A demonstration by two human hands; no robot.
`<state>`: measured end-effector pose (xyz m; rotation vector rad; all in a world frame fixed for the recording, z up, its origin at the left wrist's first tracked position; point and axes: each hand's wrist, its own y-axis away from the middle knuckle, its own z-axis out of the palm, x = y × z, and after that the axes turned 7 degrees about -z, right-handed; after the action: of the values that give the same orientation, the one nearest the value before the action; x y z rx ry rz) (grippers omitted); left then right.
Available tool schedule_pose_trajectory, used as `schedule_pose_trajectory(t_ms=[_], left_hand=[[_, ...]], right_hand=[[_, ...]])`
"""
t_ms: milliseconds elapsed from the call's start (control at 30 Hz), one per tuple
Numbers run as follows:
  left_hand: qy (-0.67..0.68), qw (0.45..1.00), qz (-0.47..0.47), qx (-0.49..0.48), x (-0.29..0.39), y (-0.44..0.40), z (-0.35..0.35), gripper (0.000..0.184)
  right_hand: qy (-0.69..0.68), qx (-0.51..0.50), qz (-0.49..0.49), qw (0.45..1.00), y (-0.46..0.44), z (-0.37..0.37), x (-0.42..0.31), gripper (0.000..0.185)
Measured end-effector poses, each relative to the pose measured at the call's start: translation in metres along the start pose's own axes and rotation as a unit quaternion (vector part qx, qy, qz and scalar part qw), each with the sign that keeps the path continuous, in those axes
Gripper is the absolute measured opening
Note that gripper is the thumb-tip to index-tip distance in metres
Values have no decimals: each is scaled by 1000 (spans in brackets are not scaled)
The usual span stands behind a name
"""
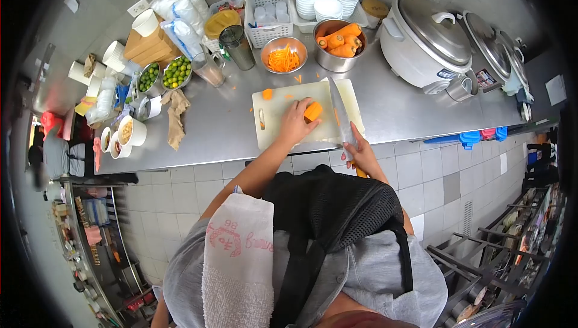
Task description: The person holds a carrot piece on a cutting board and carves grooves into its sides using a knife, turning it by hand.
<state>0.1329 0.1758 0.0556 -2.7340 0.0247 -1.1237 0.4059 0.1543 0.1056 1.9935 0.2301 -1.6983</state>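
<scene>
On the pale cutting board (274, 129) my left hand (295, 122) curls its fingers round a thick piece of carrot (313, 111). My right hand (360, 152) grips a knife (341, 111) with a yellow handle; its long blade points away from me, to the right of the carrot and apart from it. A carrot end (267, 94) lies at the board's far left corner. Beyond the board, a metal bowl (265, 58) holds cut carrot strips (283, 60). Beside it, a deeper metal pot (337, 63) contains several whole peeled carrots (344, 44).
A large rice cooker (415, 57) stands right of the pot. Bowls of green citrus (177, 73), a dark-lidded shaker (237, 47) and paper cups (133, 131) are to the left. White bowls (328, 9) and a plastic basket (269, 33) line the back. The steel counter's front edge (223, 160) runs before me.
</scene>
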Motion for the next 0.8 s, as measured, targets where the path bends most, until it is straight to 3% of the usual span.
schedule_pose_trajectory(t_ms=[100, 167, 200, 267, 300, 367, 467, 800], left_hand=[[-34, 997, -45, 55, 12, 5, 7, 85], [95, 995, -34, -14, -1, 7, 15, 88], [96, 995, -36, -19, -3, 7, 13, 88], [199, 968, -131, -84, -11, -3, 6, 90], [199, 967, -133, -86, -15, -7, 6, 90], [97, 993, -43, -46, -23, -10, 9, 86], [152, 988, -20, 19, -25, -3, 18, 81], [149, 988, -29, 18, -18, -1, 14, 76]], right_hand=[[1, -8, 12, 1000, 2, 8, -13, 76], [1, -4, 11, 1000, 3, 15, -22, 75], [5, -6, 9, 1000, 4, 16, -23, 74], [10, -20, 16, 1000, 0, 16, -22, 74], [17, -36, 19, 999, -2, 17, -23, 73], [22, -45, 24, 998, -6, 18, -26, 73], [39, -59, 23, 997, -15, 18, -30, 74], [69, -74, 46, 994, -14, 21, -39, 75]])
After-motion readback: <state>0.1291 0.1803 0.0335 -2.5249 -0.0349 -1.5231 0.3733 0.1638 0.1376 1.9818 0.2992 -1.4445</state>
